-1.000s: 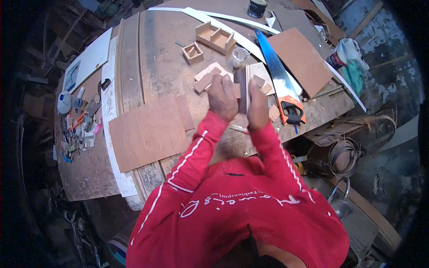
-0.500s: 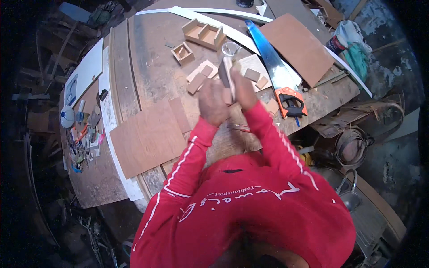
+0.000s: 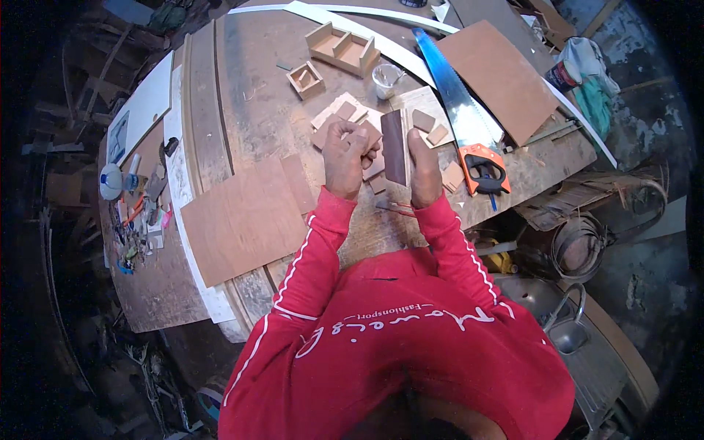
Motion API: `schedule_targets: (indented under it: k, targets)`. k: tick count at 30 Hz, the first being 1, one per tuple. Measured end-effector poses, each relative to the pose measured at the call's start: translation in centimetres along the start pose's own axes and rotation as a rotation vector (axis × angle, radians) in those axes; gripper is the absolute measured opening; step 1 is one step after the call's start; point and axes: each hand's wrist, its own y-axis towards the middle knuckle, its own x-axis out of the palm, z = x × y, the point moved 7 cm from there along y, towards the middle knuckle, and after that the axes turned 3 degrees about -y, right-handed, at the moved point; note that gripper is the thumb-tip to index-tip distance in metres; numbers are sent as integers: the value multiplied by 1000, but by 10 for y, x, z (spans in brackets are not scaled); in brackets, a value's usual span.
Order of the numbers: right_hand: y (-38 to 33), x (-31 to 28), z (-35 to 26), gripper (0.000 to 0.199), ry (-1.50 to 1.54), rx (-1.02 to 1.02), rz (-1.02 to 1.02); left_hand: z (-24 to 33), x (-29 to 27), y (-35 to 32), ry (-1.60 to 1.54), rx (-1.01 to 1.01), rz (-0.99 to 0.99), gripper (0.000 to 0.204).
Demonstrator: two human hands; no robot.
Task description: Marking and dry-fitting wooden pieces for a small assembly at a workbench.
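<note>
My right hand (image 3: 425,170) grips a flat sanding block (image 3: 395,148) upright by its pale wooden back, the dark brown face turned toward my left hand. Curled beside it, my left hand (image 3: 345,160) pinches a small brown wooden piece (image 3: 372,136), partly hidden by the fingers. A gap separates the two hands. Beneath and beyond them lie small plywood pieces (image 3: 345,110) and a pale board (image 3: 423,100) with a brown square (image 3: 423,120) on it. A thin red-handled tool (image 3: 397,209) rests on the bench close to my right wrist.
An orange-handled saw (image 3: 469,139) lies right of my hands, next to a large brown board (image 3: 502,81). Farther back are a divided wooden box (image 3: 342,50), a smaller box (image 3: 306,81) and a clear cup (image 3: 384,82). Plywood (image 3: 246,220) covers the bench at left.
My hands have moved apart. The sanding block, earlier against the piece in my left hand and edge-on, now stands to the right with its dark face showing.
</note>
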Motion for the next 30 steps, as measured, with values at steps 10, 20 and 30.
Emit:
schedule_targets:
  k: [10, 20, 30]
  targets:
    - [-27, 24, -22, 49, -317, -264, -91, 22, -10, 1, 548, 383, 399, 25]
    - [-9, 11, -32, 40, -276, -150, 83, 23, 23, -13, 629, 404, 222, 23]
    - [-4, 22, -33, 53, -280, 50, -89, 27, 17, -4, 753, 470, 244, 20]
